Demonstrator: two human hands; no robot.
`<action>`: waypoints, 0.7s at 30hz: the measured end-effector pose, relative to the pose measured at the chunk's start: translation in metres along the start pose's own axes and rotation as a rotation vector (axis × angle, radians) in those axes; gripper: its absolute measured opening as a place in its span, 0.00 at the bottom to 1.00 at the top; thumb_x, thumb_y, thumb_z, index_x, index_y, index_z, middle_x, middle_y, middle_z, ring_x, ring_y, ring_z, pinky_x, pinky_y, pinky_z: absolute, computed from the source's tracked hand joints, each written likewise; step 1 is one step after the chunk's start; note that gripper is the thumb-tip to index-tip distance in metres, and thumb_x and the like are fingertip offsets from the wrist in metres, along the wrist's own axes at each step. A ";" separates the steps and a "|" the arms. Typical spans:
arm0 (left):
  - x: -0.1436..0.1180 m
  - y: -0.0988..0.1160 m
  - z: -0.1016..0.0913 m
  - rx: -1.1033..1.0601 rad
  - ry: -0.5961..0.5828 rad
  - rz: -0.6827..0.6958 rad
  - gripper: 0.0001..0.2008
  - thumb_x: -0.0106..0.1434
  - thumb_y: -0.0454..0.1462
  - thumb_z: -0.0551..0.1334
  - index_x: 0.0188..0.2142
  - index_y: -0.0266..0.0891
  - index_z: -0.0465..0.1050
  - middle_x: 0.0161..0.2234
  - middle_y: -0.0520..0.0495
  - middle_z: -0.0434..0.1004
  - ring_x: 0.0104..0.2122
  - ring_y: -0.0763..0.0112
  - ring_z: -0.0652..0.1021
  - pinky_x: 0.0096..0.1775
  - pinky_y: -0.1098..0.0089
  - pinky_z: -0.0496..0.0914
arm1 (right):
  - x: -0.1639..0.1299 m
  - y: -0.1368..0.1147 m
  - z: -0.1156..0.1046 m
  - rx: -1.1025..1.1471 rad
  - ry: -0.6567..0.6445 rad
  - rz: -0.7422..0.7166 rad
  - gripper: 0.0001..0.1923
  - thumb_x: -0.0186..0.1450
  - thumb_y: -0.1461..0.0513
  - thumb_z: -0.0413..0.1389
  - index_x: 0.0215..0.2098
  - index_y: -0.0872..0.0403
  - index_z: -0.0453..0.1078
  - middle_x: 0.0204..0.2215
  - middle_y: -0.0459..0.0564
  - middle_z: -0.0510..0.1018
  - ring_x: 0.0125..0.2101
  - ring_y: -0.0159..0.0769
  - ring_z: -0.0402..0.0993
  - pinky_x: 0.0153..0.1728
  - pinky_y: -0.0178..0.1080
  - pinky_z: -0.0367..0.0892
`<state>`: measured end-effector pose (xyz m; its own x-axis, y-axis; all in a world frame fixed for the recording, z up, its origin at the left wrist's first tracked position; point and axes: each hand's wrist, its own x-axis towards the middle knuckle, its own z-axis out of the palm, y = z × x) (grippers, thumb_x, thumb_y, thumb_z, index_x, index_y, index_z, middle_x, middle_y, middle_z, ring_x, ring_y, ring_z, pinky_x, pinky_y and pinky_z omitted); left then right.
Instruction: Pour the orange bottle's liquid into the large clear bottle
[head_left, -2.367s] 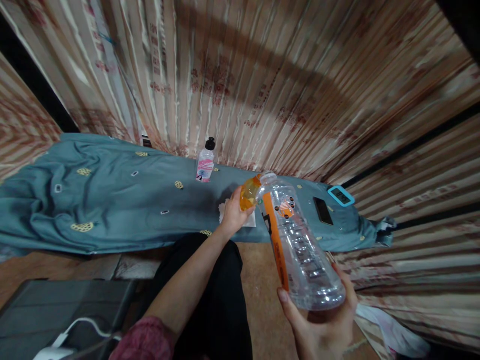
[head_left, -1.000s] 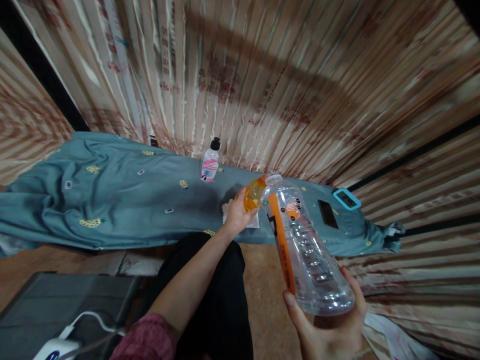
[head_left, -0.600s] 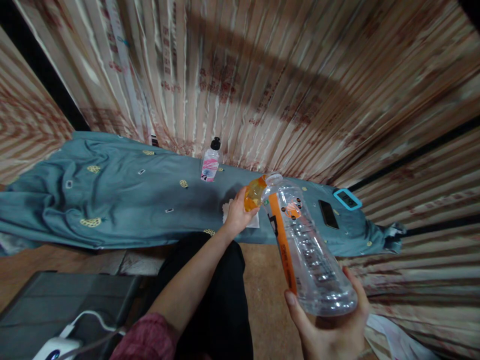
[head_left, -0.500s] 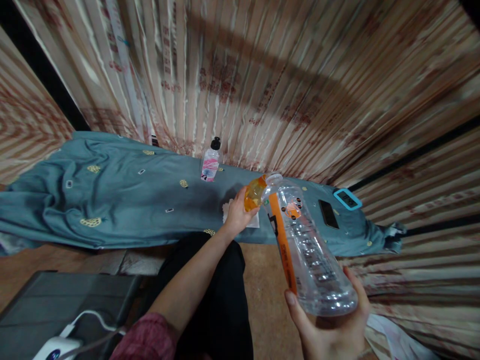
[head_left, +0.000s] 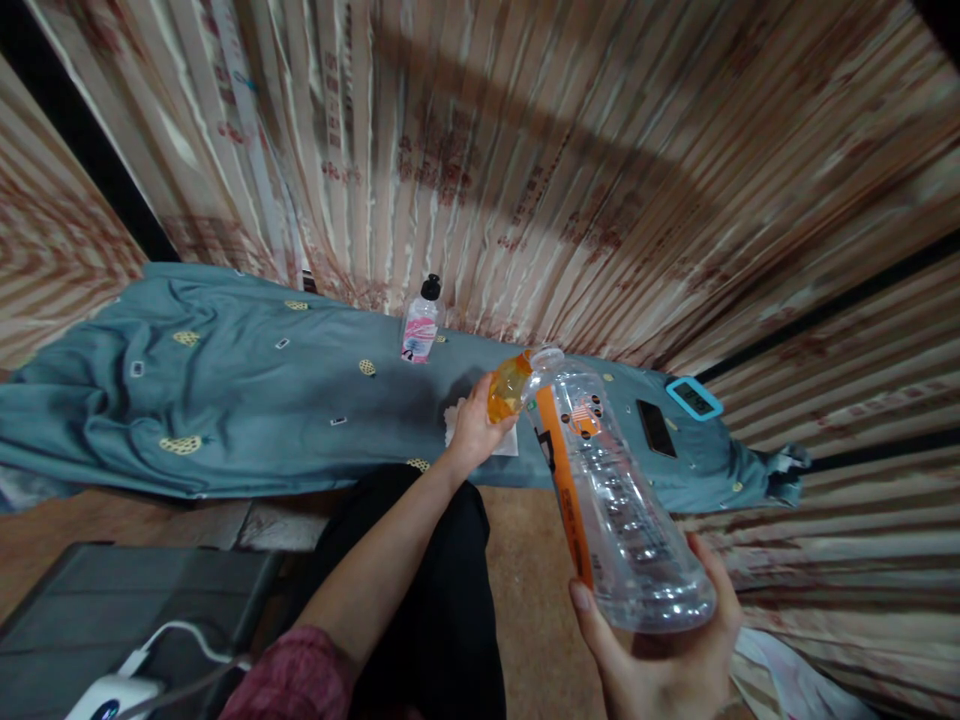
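Observation:
My left hand (head_left: 478, 432) is wrapped round a small clear bottle (head_left: 508, 390) with amber-orange liquid in it. The base of a large clear plastic bottle (head_left: 626, 500) with an orange label rests in the grip of my right hand (head_left: 660, 650). This large bottle is tilted, its neck up and to the left, and its mouth meets or nearly meets the top of the small bottle; I cannot tell whether they touch. Little or no liquid shows inside the large bottle. Beneath my left hand lies a white paper tissue (head_left: 507, 444), partly hidden.
A blue-green patterned cloth (head_left: 255, 400) covers the long narrow table. On it stand a pump-top bottle with a pink label (head_left: 421, 330), a dark phone (head_left: 657, 428) and a blue-framed digital clock (head_left: 694, 398). A striped curtain (head_left: 487, 180) hangs behind. A white device with a cable (head_left: 112, 697) sits lower left.

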<state>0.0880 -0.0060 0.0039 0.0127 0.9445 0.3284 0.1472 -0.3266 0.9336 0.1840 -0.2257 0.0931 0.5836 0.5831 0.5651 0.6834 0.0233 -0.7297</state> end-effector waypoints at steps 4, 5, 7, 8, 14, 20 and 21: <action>0.000 -0.001 0.001 -0.002 0.003 0.008 0.36 0.52 0.33 0.71 0.60 0.38 0.65 0.57 0.37 0.75 0.56 0.53 0.77 0.59 0.51 0.70 | 0.001 0.007 -0.001 0.011 0.002 -0.003 0.59 0.48 0.45 0.71 0.69 0.59 0.54 0.65 0.68 0.62 0.64 0.60 0.61 0.64 0.69 0.54; 0.000 -0.002 0.001 -0.007 0.005 0.010 0.36 0.52 0.32 0.71 0.60 0.39 0.65 0.57 0.38 0.76 0.56 0.54 0.77 0.59 0.52 0.71 | 0.001 0.012 -0.002 0.017 0.005 -0.013 0.58 0.48 0.46 0.71 0.69 0.59 0.54 0.65 0.68 0.61 0.65 0.60 0.61 0.63 0.69 0.53; 0.000 -0.003 0.002 -0.015 0.008 0.009 0.37 0.52 0.32 0.71 0.60 0.40 0.64 0.56 0.39 0.76 0.55 0.54 0.77 0.59 0.52 0.71 | 0.002 0.022 -0.003 0.019 0.007 -0.062 0.57 0.48 0.48 0.72 0.69 0.58 0.54 0.65 0.68 0.63 0.64 0.60 0.62 0.63 0.70 0.55; 0.000 -0.003 0.002 -0.016 0.007 0.009 0.37 0.52 0.32 0.72 0.60 0.40 0.64 0.56 0.40 0.76 0.55 0.55 0.78 0.59 0.52 0.71 | 0.002 0.027 -0.004 0.013 0.008 -0.111 0.58 0.47 0.49 0.73 0.69 0.57 0.55 0.64 0.67 0.63 0.63 0.60 0.63 0.62 0.70 0.55; 0.000 -0.001 0.001 0.013 0.000 -0.002 0.36 0.52 0.32 0.71 0.60 0.40 0.64 0.56 0.39 0.76 0.55 0.54 0.77 0.59 0.51 0.70 | 0.000 0.032 -0.003 0.008 0.006 -0.113 0.58 0.48 0.50 0.73 0.69 0.55 0.55 0.64 0.67 0.63 0.63 0.62 0.63 0.61 0.72 0.55; 0.000 0.002 0.000 0.018 -0.003 -0.007 0.36 0.52 0.32 0.71 0.61 0.40 0.63 0.57 0.39 0.75 0.57 0.53 0.77 0.60 0.50 0.69 | 0.002 0.042 -0.007 -0.006 -0.002 -0.214 0.58 0.46 0.52 0.74 0.69 0.55 0.56 0.63 0.65 0.65 0.62 0.59 0.65 0.62 0.69 0.57; 0.000 0.002 0.000 0.024 -0.005 -0.007 0.37 0.52 0.31 0.71 0.60 0.40 0.63 0.57 0.38 0.75 0.57 0.53 0.77 0.60 0.50 0.69 | 0.003 0.045 -0.008 -0.013 -0.008 -0.219 0.58 0.46 0.52 0.74 0.69 0.55 0.56 0.63 0.65 0.65 0.62 0.59 0.65 0.62 0.68 0.57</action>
<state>0.0884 -0.0064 0.0058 0.0169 0.9469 0.3210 0.1706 -0.3191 0.9322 0.2196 -0.2293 0.0652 0.4168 0.5721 0.7064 0.7990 0.1400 -0.5848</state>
